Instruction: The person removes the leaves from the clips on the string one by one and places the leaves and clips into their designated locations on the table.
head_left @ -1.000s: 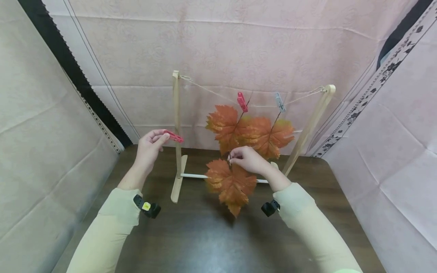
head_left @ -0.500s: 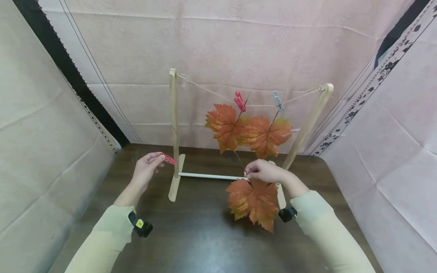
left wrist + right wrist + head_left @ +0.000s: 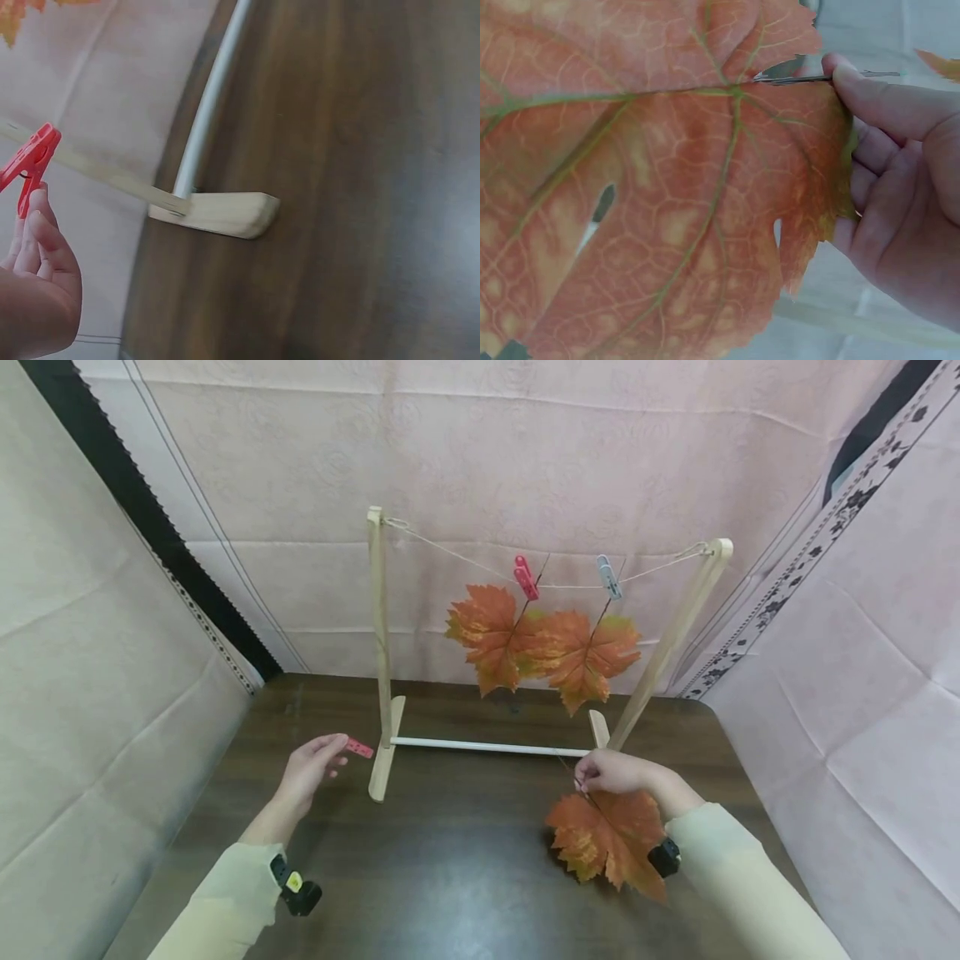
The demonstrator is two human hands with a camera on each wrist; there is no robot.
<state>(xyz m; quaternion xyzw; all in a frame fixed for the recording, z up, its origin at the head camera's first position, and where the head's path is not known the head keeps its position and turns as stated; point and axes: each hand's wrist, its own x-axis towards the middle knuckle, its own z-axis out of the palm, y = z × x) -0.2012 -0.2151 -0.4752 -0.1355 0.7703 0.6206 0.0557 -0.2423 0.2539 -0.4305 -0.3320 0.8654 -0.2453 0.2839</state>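
Note:
My left hand (image 3: 306,773) pinches a red clothespin (image 3: 359,747) left of the wooden stand's left foot; the left wrist view shows the clothespin (image 3: 36,159) between thumb and fingers. With thumb and fingertips, my right hand (image 3: 617,772) holds an orange artificial maple leaf (image 3: 609,842) by its thin dark stem, low at the stand's right foot. The leaf (image 3: 652,180) fills much of the right wrist view. Two similar leaves hang from the string (image 3: 457,556): one leaf (image 3: 491,635) under a red clothespin (image 3: 527,578), the other leaf (image 3: 588,656) under a light blue clothespin (image 3: 609,577).
The stand has a left post (image 3: 379,627), a right post (image 3: 671,643) and a white crossbar (image 3: 487,746) low between them. It stands on a dark wooden table (image 3: 450,860). Pale cloth (image 3: 480,460) encloses the back and sides.
The right hand has carried its leaf rightward and down, from before the hanging leaves to the stand's right foot. The left hand has lowered with its clothespin. The hanging leaves stay in place.

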